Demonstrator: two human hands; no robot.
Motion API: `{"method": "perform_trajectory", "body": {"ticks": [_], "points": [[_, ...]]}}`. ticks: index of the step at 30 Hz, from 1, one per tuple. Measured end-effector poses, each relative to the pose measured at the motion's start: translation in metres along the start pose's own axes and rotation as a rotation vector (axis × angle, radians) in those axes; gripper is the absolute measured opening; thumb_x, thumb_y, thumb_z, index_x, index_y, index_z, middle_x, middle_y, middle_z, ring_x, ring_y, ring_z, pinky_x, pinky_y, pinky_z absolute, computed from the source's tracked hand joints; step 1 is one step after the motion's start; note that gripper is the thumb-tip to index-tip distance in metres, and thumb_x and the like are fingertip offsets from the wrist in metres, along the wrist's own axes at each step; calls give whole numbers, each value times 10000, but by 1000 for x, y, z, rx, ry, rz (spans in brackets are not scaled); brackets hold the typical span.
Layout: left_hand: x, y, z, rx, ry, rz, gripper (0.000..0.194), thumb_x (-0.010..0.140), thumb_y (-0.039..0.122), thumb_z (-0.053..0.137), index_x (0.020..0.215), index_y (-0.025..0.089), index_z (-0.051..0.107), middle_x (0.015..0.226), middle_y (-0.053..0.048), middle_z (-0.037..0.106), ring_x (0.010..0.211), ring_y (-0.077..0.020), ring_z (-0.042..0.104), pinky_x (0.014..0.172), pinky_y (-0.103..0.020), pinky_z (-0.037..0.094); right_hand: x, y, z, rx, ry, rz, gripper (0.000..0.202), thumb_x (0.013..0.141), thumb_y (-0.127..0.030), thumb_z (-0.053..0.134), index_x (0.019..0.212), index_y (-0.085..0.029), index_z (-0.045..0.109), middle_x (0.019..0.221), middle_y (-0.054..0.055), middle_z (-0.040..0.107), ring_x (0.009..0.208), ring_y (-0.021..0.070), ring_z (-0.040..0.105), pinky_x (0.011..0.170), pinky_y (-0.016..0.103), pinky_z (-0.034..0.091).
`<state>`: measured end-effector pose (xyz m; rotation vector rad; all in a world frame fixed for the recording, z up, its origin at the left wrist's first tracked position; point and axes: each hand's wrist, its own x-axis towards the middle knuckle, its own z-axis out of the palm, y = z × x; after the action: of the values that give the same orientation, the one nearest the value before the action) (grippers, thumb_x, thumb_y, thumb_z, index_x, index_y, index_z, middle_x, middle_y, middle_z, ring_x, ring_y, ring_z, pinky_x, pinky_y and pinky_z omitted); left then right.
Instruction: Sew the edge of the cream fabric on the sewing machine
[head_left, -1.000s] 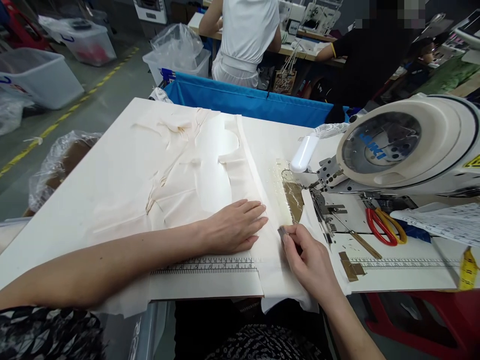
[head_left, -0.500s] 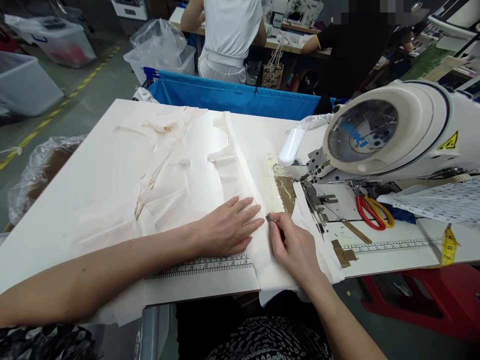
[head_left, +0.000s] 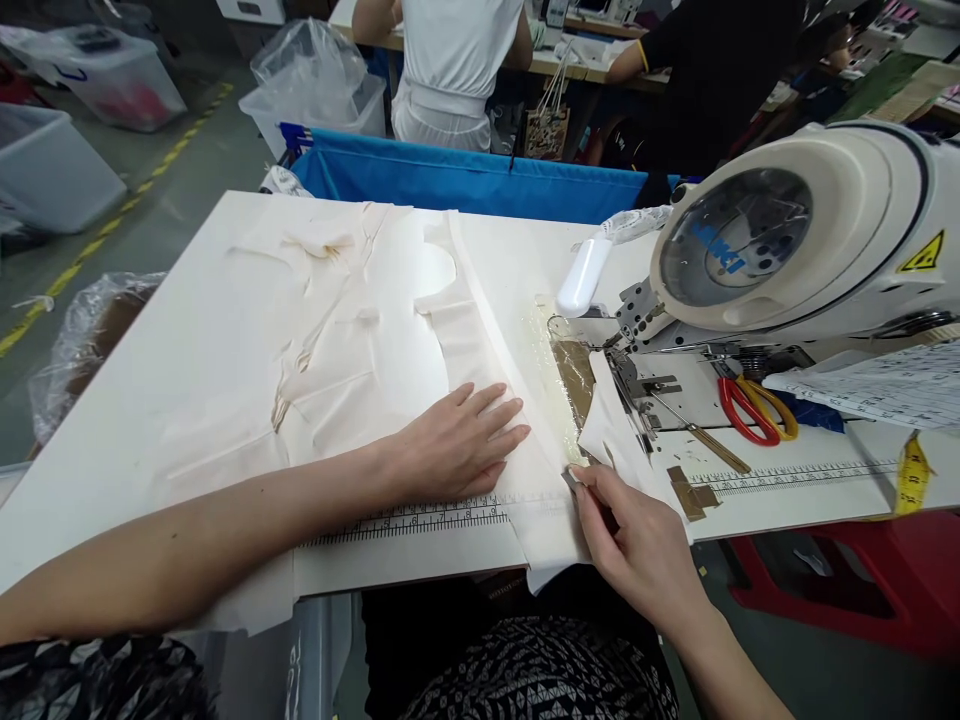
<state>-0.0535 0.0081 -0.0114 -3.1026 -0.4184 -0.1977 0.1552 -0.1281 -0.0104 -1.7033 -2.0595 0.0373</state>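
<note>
Fabric (head_left: 360, 340) lies under your flat, open left hand (head_left: 450, 445); your right hand (head_left: 637, 540) pinches a small metal tool (head_left: 573, 479) at its edge.

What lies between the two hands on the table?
In the head view, only a strip of cream fabric lies between the flat left hand and the right hand.

The blue brand name JUKI is printed on the round end cover of the sewing machine (head_left: 757, 255). A yellow warning triangle (head_left: 921, 256) is stuck on its body. Numbers 5 to 9 are read on the ruler strip (head_left: 420, 517) fixed along the worktop (head_left: 150, 400) edge.
</note>
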Motion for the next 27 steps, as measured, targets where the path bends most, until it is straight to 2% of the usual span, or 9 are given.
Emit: {"method": "perform_trajectory", "body": {"ticks": [3, 7, 15, 21, 27], "points": [[1, 1, 3, -37, 41, -19, 399, 984, 285, 384, 1311, 104, 522, 1412, -148, 515, 1361, -322, 417, 1101, -508, 374, 2, 0, 3, -22, 8, -5, 194, 1008, -179, 385, 989, -154, 576, 651, -37, 596, 512, 130, 585, 497, 239, 366], [1, 1, 6, -107, 49, 51, 401, 998, 258, 347, 1330, 94, 501, 1407, -123, 535, 1378, -235, 411, 1171, -443, 311, 14, -3, 13, -36, 39, -8, 226, 996, -178, 373, 961, -152, 594, 667, -14, 601, 540, 163, 595, 503, 268, 353], [0, 1, 5, -79, 57, 104, 415, 987, 299, 394, 1320, 86, 519, 1413, -184, 508, 1331, -311, 457, 1100, -466, 391, 23, -1, 22, 24, 132, 53, 198, 1004, -190, 390, 1032, -134, 578, 781, 4, 683, 574, 137, 635, 530, 231, 407], [0, 3, 6, -50, 71, 110, 422, 986, 326, 403, 1324, 99, 515, 1395, -196, 512, 1321, -326, 460, 1083, -467, 403, 28, -3, 24, 2, 103, 31, 219, 999, -206, 393, 1000, -140, 601, 682, -22, 650, 512, 139, 604, 499, 247, 377], [0, 4, 3, -34, 33, 88, 423, 992, 339, 391, 1329, 117, 517, 1420, -181, 495, 1332, -316, 452, 1083, -469, 400, 28, -3, 24, -30, 78, 12, 220, 982, -181, 389, 964, -142, 605, 641, -20, 620, 520, 155, 598, 493, 259, 349]]}}
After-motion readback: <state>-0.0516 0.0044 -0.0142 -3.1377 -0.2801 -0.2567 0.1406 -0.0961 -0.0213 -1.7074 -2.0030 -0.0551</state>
